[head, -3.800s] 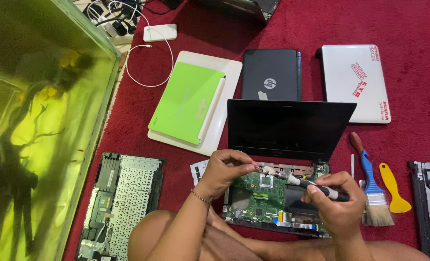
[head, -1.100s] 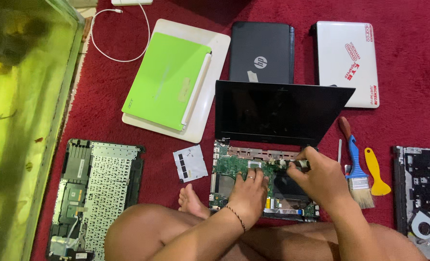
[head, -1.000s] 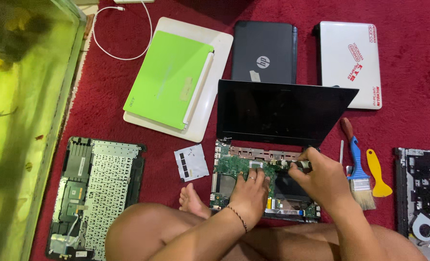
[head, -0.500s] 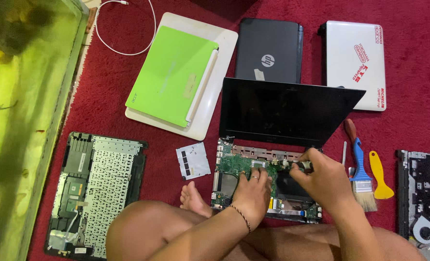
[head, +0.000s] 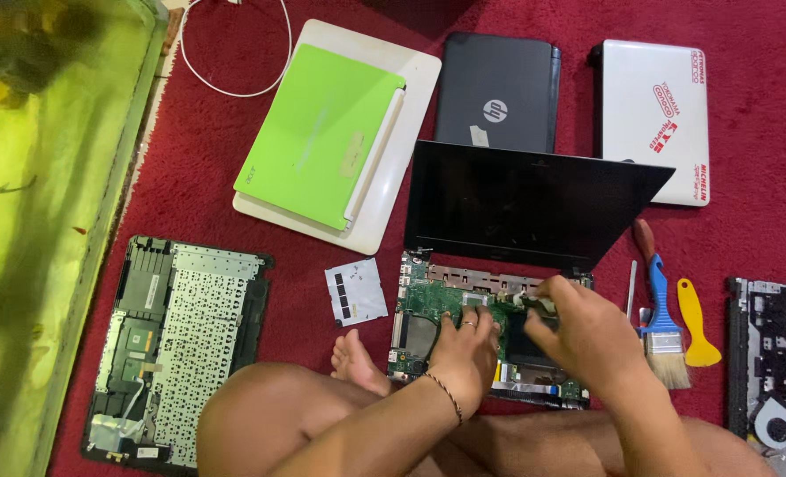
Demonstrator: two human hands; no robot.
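Left hand [head: 465, 349] lies flat, fingers pressed down on the green board of the opened laptop [head: 486, 331], which sits on the red carpet just in front of the crossed legs. Right hand [head: 587, 331] curls over the board's rear edge, fingertips pinched on sth small; can't tell what. Board prob. light, stiff, fragile: best held by edges, not components. Right of laptop: blue brush [head: 661, 318], yellow pry tool [head: 695, 322]. Left: loose keyboard panel [head: 177, 344].

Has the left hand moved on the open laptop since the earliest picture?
Yes. The left hand has come down from the circuit board's top left near the hinge to its lower middle, closer to the person's knee.
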